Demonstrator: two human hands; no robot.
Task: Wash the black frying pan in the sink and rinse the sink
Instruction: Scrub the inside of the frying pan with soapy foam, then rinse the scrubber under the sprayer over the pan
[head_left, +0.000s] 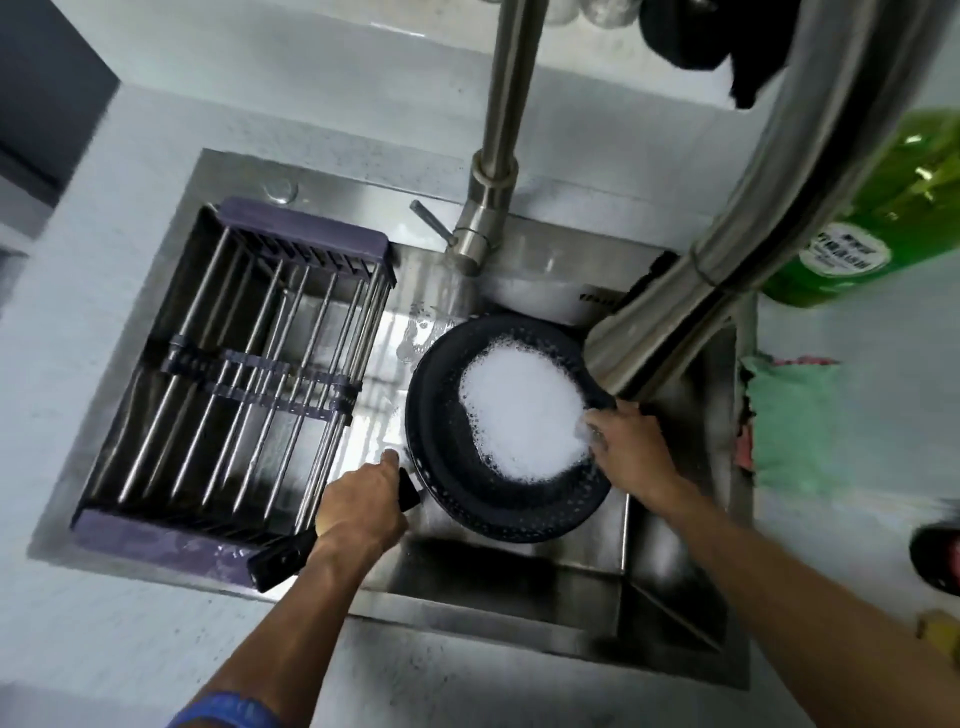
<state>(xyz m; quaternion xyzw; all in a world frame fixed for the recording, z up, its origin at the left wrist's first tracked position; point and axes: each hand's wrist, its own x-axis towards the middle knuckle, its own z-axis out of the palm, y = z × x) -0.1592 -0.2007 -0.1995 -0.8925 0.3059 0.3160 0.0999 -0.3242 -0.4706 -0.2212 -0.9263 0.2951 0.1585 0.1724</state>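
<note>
The black frying pan (447, 452) lies in the steel sink (519, 577), its bowl holding a big patch of white foam (519, 410). My left hand (363, 504) grips the pan's black handle (283, 556), which points toward the near left. My right hand (631, 447) rests on the pan's right rim under the tap spout (670, 322), fingers at the foam's edge; whether it holds anything is hidden. Water splashes at its fingertips.
A purple-framed steel drying rack (244, 374) spans the sink's left half. The tap base and lever (475, 228) stand behind the sink. A green detergent bottle (883, 208) and a green cloth (795, 415) are on the right counter. A white bowl (540, 293) sits behind the pan.
</note>
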